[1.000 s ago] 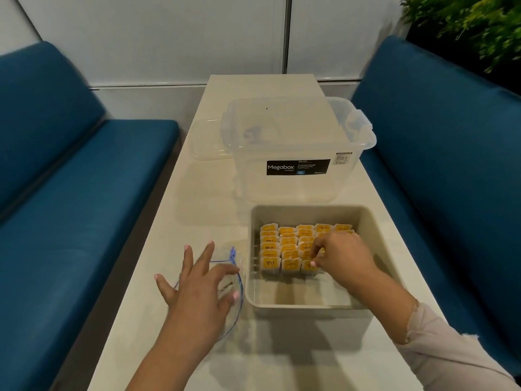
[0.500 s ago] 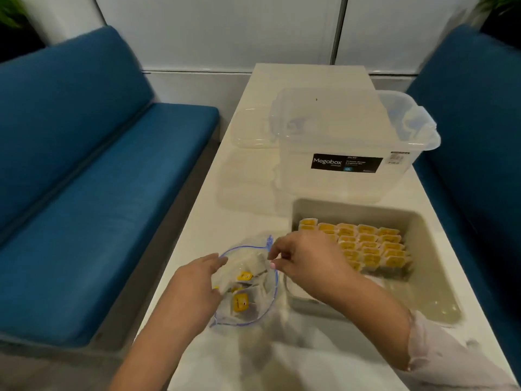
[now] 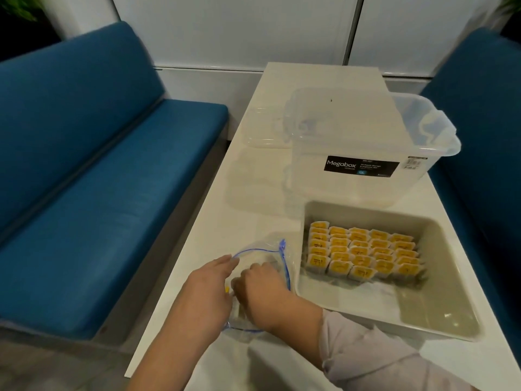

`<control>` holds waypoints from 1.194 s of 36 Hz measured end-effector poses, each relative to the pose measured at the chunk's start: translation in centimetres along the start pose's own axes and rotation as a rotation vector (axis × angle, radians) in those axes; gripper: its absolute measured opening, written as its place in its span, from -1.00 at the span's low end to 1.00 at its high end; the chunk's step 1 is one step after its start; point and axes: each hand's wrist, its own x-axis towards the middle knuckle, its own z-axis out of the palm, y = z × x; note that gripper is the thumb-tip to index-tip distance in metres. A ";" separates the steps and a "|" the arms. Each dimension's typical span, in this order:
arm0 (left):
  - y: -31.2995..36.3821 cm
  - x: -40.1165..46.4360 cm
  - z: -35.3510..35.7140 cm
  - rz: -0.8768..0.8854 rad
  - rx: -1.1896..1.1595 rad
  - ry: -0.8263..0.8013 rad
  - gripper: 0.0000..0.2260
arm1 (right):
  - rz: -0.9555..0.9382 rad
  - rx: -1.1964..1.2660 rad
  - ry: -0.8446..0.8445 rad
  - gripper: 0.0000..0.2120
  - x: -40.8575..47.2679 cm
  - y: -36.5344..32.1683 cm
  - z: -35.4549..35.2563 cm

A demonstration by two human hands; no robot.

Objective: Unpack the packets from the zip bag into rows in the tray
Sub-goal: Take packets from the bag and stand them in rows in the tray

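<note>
- Grip state: right hand (image 3: 260, 292) is pushed through the mouth of the zip bag (image 3: 258, 256), fingers curled down inside; whether a packet is pinched cannot be told, since the fingertips are hidden.
- Left hand (image 3: 205, 294) is laid flat on the bag's left side at about 9 o'clock of the right hand, fingers extended; the bag is pinned to the table (image 3: 239, 210), nothing is grasped.
- A yellow scrap shows between the two hands, judged to be a packet left in the bag; how many remain cannot be told.
- Step in hand, as judged: a fetch from the bag, between placements.
- Tray (image 3: 439, 328) sits at 3 o'clock of the bag, its rim just beside the bag's blue zip track.
- Packets (image 3: 361, 251) are stood in rows packed against the tray's far-left corner; the near half of the tray floor is bare.
- Next move, as judged: a packet is to be pinched, lifted clear of the zip lip, carried toward 3 o'clock and stood upright touching the nearest row.
- Bag should be kept pinned during withdrawal, or the film is likely to be dragged along.
- Clear storage box (image 3: 366, 148) stands at 12 o'clock beyond the tray; its lid (image 3: 262, 128) lies at the box's 9 o'clock. Neither is involved.
</note>
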 end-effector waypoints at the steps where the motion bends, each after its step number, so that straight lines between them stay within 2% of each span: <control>1: 0.0 0.0 0.0 0.001 0.001 0.001 -0.44 | 0.009 0.018 0.012 -0.81 0.0 0.1 0.0; 13: -0.1 -0.1 0.0 0.008 0.009 -0.010 -0.43 | 0.028 0.213 0.011 -0.75 0.2 1.3 -0.1; 20: -0.2 -0.1 0.1 -0.005 0.005 -0.008 -0.42 | 0.013 0.242 0.035 -0.84 0.1 1.6 -1.1; 29: 0.1 -0.3 -0.3 -0.024 0.000 -0.010 -0.44 | 0.091 0.564 0.011 -0.91 -0.8 3.9 -3.5; 35: 0.3 -0.1 -0.2 -0.032 -0.008 -0.017 -0.43 | 0.126 0.612 0.070 -0.95 -2.0 5.3 -4.5; 43: 0.9 -0.1 -0.4 -0.029 -0.018 -0.038 -0.45 | 0.171 0.837 0.153 -0.91 -3.6 6.3 -5.1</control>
